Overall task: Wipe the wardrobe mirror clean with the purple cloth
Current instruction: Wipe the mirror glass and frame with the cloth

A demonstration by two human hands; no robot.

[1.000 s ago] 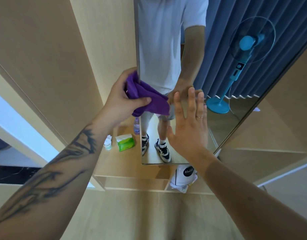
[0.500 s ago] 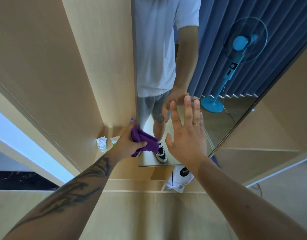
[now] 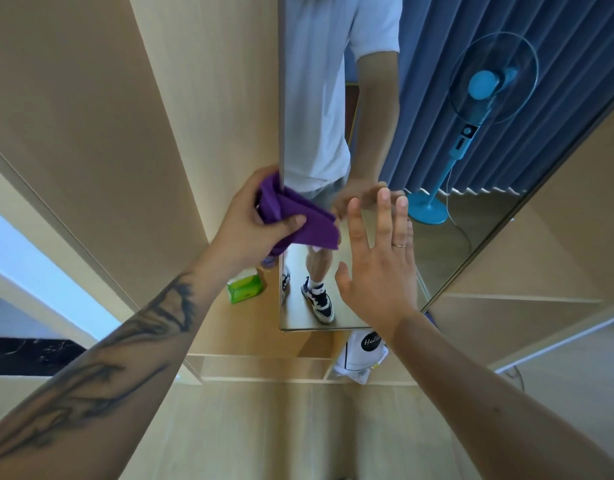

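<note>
The left hand has its grip closed on the bunched purple cloth, thumb on the near side and fingers wrapped behind, and the cloth is pressed at the left edge of the tall frameless wardrobe mirror, about the middle of its height. The right hand, with a thin ring on one finger, is open and holds nothing; its fingers are spread and seem to lie flat on the glass just to the right of the cloth, though I cannot tell how firmly it touches. The first risk, in my judgement, comes from this bare palm: it can leave fresh prints on a part which the cloth must then pass over again. The second risk is at the edge. Part of the cloth hangs over the pale wooden wardrobe panel on the left, so a stroke along the border may slip off the glass and miss the thin strip beside the edge. The cloth is also crumpled, not folded flat, so it may touch the glass only with a small area and leave streaks. Low on the left, near the bottom of the mirror, stands a green tissue pack on a shelf; a downward stroke carried too far could knock it.
</note>
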